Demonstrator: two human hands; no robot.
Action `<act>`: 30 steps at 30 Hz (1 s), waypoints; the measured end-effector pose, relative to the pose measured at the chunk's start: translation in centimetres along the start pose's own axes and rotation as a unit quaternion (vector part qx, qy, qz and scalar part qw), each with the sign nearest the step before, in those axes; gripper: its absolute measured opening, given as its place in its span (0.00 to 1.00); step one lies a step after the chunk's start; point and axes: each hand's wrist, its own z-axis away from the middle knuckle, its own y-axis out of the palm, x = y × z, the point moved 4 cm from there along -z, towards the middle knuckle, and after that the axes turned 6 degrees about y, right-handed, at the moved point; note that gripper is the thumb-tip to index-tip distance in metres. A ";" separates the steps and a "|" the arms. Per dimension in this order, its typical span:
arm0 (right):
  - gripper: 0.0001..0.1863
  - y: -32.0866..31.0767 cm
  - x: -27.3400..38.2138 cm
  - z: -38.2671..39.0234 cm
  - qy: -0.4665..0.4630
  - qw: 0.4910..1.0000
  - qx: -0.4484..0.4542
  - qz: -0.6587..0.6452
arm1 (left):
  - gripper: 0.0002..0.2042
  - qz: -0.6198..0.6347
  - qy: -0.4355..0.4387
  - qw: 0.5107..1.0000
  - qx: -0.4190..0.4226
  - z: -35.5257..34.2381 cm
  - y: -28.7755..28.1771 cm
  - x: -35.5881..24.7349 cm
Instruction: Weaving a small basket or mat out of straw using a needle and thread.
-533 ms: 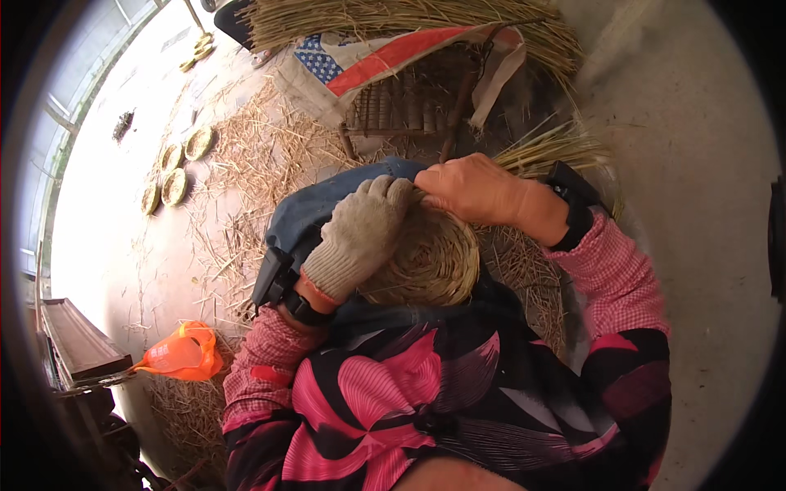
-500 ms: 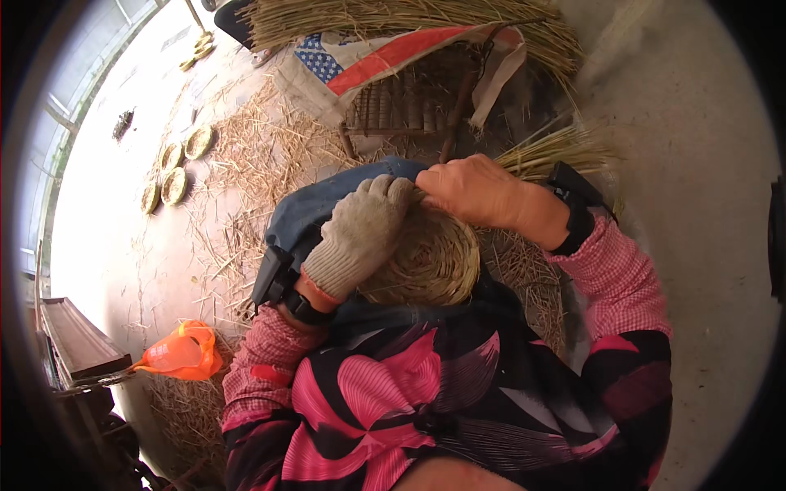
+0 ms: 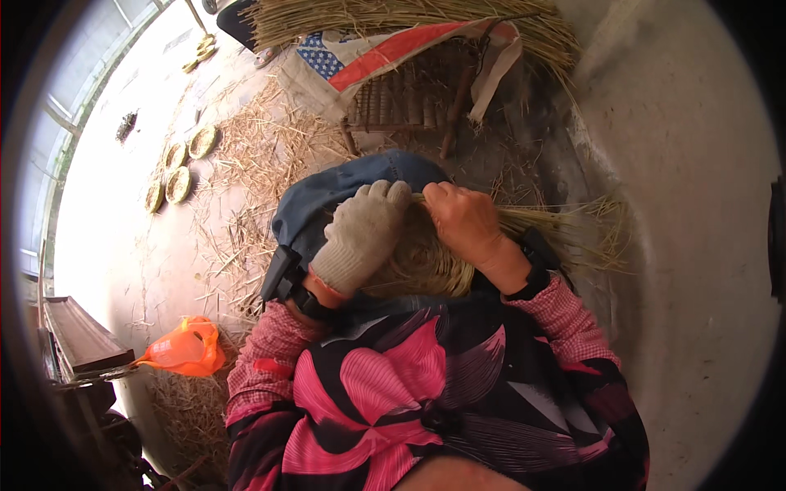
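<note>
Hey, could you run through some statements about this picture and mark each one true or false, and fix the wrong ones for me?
1. The left hand wears a knitted glove, while the right hand has none. True.
2. Both hands are at the coiled straw piece over the lap. True.
3. The plastic bag at the lower left is blue. False: the bag is orange.
4. The round straw baskets near the left edge of the scattered straw hang on a wall. False: they sit on the floor.
5. Loose straw strands stick out to the right past the right wrist. True.
6. Both wrists are without any straps. False: each has a black strap.
</note>
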 end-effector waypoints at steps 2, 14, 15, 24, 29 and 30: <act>0.07 0.0 -0.6 -0.1 0.008 1.000 0.006 0.005 | 0.11 0.080 0.014 0.995 -0.061 0.3 -2.0 0.2; 0.04 1.3 -2.9 -0.3 0.066 0.995 0.072 0.014 | 0.11 -0.014 0.229 0.973 0.037 3.5 -1.0 -3.6; 0.03 1.3 -3.0 -0.3 0.067 0.995 0.075 0.009 | 0.10 -0.005 0.226 0.972 0.056 3.5 -0.8 -3.4; 0.05 1.4 -3.2 -0.6 0.084 0.989 0.119 0.024 | 0.10 -0.074 0.021 0.997 0.031 2.9 -1.7 -0.2; 0.05 1.5 -3.1 -0.6 0.086 0.988 0.125 0.029 | 0.10 -0.092 -0.026 0.995 0.032 2.5 -0.3 0.0; 0.06 1.5 -3.1 -0.6 0.084 0.988 0.123 0.029 | 0.10 -0.092 -0.026 0.995 0.032 2.5 -0.2 0.0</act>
